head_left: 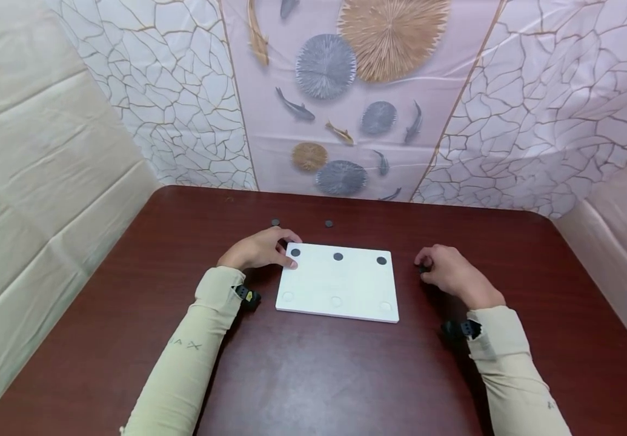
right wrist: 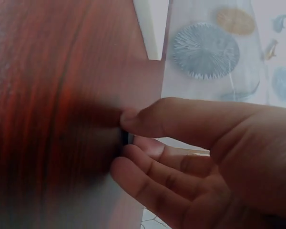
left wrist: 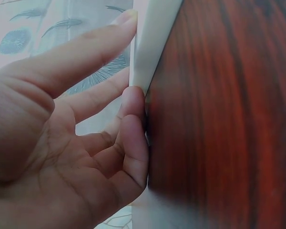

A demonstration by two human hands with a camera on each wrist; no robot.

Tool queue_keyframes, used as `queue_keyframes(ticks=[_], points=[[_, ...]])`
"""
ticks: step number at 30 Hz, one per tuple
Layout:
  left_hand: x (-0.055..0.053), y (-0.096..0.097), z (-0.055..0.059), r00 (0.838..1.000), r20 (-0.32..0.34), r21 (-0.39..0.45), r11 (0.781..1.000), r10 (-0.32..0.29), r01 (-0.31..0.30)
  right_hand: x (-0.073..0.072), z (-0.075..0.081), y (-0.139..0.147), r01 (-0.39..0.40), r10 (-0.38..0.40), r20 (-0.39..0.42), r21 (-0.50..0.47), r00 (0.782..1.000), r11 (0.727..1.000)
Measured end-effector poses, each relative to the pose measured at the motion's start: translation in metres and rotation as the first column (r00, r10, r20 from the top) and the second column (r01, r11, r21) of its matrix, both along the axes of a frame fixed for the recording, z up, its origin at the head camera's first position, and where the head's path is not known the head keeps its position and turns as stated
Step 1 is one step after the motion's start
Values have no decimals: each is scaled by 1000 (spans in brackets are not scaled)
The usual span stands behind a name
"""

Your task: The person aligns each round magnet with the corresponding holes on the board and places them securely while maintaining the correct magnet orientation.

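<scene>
A white rectangular board [head_left: 340, 281] lies flat on the table, three dark round discs [head_left: 337, 257] along its far side and three shallow round recesses [head_left: 336, 301] along its near side. My left hand [head_left: 261, 249] grips the board's far left corner; in the left wrist view the thumb [left wrist: 86, 55] lies over the top face and curled fingers meet the edge. Right of the board, my right hand [head_left: 449, 269] pinches a small dark disc [right wrist: 125, 137] between thumb and fingers, close over the table. The fingers hide most of that disc.
Two more dark discs, a left one [head_left: 275, 222] and a right one [head_left: 328, 224], lie on the brown table [head_left: 335, 375] behind the board. A patterned cloth backdrop [head_left: 378, 115] rises at the table's far edge, with pale cloth on both sides.
</scene>
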State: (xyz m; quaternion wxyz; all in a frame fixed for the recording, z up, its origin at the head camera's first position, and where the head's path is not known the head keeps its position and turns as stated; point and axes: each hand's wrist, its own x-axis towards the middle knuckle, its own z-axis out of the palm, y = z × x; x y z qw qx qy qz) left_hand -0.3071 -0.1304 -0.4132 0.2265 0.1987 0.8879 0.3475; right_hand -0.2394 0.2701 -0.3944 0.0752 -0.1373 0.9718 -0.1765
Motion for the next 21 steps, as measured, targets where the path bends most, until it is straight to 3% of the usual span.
queue_keyframes(ticks=[11, 21], points=[[1, 1, 4, 999, -21, -14, 1000, -28, 28, 2, 2, -7, 21, -20, -19, 72, 1000, 997], [-1, -2, 1, 999, -9, 3, 999, -32, 32, -1, -7, -9, 10, -6, -38, 106, 999, 994]])
